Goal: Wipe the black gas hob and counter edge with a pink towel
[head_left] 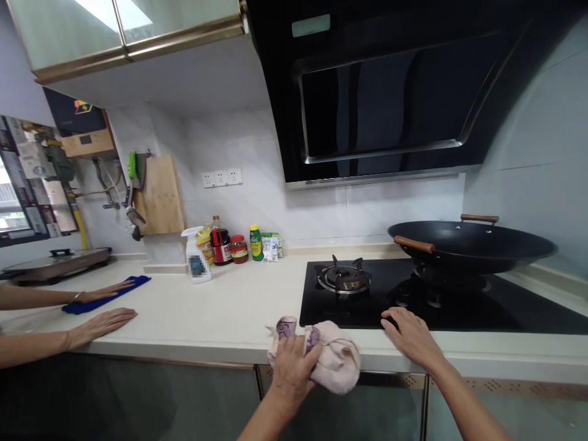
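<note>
My left hand (294, 369) grips a pale pink cloth (337, 361) with purple print at the counter's front edge. Part of the bunched cloth hangs over that edge, just before the left corner of the black gas hob (367, 312). My right hand (411, 337) lies palm down at the hob's front rim, fingers extended and holding nothing. Behind the hands is the left burner (344, 275) with its pan support. A large black wok (468, 242) with wooden handles sits on the right burner.
At the left, another person's hands (103, 324) rest on the pale counter (229, 306), one on a blue cloth (108, 295). A spray bottle (197, 257), a sauce bottle (219, 242) and a jar (239, 249) stand by the wall. Overhead hangs a black range hood (390, 104).
</note>
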### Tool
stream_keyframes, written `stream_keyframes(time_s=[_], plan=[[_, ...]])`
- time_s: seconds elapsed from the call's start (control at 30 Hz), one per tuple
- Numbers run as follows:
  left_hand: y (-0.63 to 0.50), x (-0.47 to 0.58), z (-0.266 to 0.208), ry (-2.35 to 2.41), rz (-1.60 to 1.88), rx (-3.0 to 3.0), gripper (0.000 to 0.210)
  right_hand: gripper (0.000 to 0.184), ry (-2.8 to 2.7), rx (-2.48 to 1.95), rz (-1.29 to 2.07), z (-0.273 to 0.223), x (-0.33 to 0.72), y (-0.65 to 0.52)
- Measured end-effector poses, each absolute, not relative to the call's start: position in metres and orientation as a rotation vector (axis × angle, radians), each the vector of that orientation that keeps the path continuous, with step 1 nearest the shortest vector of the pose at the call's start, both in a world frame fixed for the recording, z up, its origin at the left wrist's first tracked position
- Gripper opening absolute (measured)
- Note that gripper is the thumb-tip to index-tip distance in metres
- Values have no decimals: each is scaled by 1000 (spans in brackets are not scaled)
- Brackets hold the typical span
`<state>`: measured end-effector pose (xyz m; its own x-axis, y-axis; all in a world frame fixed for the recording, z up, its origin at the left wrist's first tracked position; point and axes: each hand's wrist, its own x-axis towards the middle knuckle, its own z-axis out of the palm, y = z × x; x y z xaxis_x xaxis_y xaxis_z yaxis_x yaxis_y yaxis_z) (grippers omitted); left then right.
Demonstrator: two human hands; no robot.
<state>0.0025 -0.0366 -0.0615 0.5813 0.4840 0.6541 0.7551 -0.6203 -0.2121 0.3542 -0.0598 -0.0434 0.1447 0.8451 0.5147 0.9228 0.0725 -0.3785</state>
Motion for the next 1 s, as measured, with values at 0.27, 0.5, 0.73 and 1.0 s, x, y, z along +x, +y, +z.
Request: stream_keyframes(time_s=[0.27, 0.5, 0.73, 1.0], plan=[[-10, -105, -55, -811, -884, -2122, 53, 39, -1715, -1769, -166, -45, 355, -60], [3, -179, -53, -890, -734, -2073, 60, 37, -1699, -1776, -163, -44, 352, -58], [-1, -171, -55, -1127, -623, -1970, 60, 34, -1679, -1773, -200, -41, 347, -60], [-21, -130, -52, -1443, -523, -1866, 63, 34, -1667, -1774, -216, -39, 344, -61]])
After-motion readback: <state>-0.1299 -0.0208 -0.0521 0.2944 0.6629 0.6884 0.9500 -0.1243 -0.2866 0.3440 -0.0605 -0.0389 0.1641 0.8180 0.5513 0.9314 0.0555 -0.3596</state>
